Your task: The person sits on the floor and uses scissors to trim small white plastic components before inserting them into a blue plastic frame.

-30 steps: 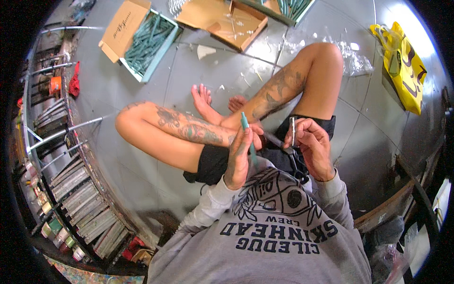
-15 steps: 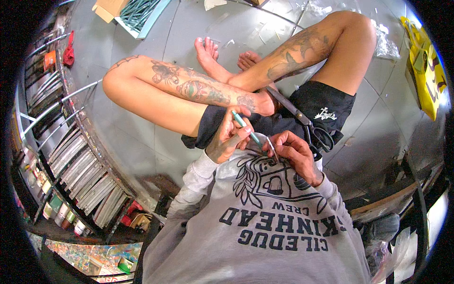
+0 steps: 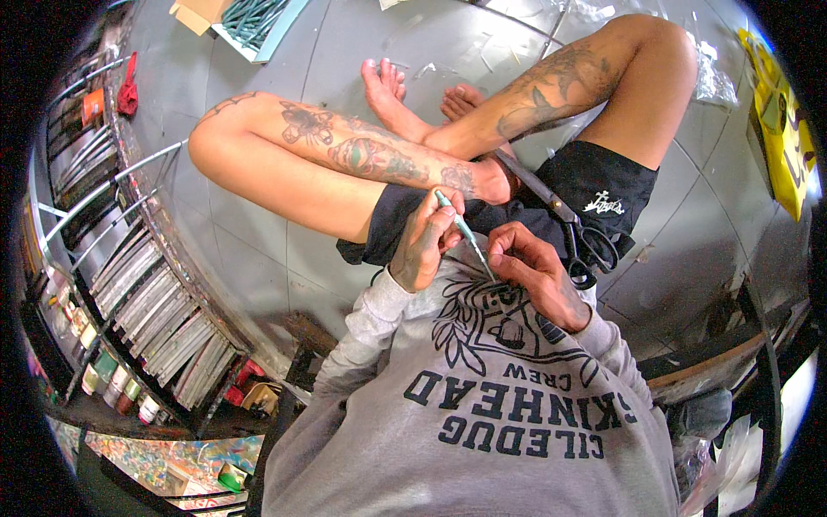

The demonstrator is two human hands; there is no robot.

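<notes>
My left hand (image 3: 422,241) is closed around a slim teal pen (image 3: 454,215), held slantwise above my lap. A thin pale rod (image 3: 481,258) extends in line from the pen's lower end, its narrow tip pointing down toward my sweatshirt. My right hand (image 3: 536,271) has thumb and fingertips pinched at the rod's side; the exact contact is partly hidden by the fingers. Large dark-handled scissors (image 3: 564,213) lie across my black shorts, just beyond my right hand, blades toward my crossed ankles.
An open carton (image 3: 258,50) of many similar teal pens sits on the grey tile floor at the far left. Shelves (image 3: 164,314) with stacked papers and bottles line the left. Clear plastic wrap (image 3: 715,76) and a yellow bag (image 3: 780,129) lie at the right.
The pale rod, earlier at an angle to the pen in my right fingers, now lines up with the pen's lower end. The pen has tilted steeper, and my left hand has shifted slightly right.
</notes>
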